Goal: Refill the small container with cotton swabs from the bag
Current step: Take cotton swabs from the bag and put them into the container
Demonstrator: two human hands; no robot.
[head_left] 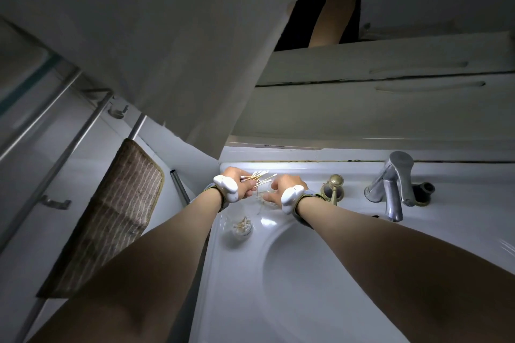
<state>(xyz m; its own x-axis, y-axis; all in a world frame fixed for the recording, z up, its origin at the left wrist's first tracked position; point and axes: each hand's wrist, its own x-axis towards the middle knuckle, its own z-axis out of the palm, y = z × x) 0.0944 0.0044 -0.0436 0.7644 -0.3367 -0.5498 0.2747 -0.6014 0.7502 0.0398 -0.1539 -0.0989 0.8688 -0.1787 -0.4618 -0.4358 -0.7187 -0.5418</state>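
My left hand (240, 183) grips a bunch of cotton swabs (259, 176) with wooden sticks, held above the back left of the sink deck. My right hand (284, 186) is just to the right of it, fingers curled around a clear plastic bag (263, 198) that is hard to make out. A small clear container (242, 227) with several swabs standing in it sits on the white sink deck (223, 264), below and near my left wrist. Both wrists wear white bands.
The white basin (320, 273) lies to the right of the container. A chrome faucet (394, 189) and a brass knob (334, 185) stand at the back right. A brown striped towel (111, 217) hangs at left. A cabinet door (167, 36) hangs overhead.
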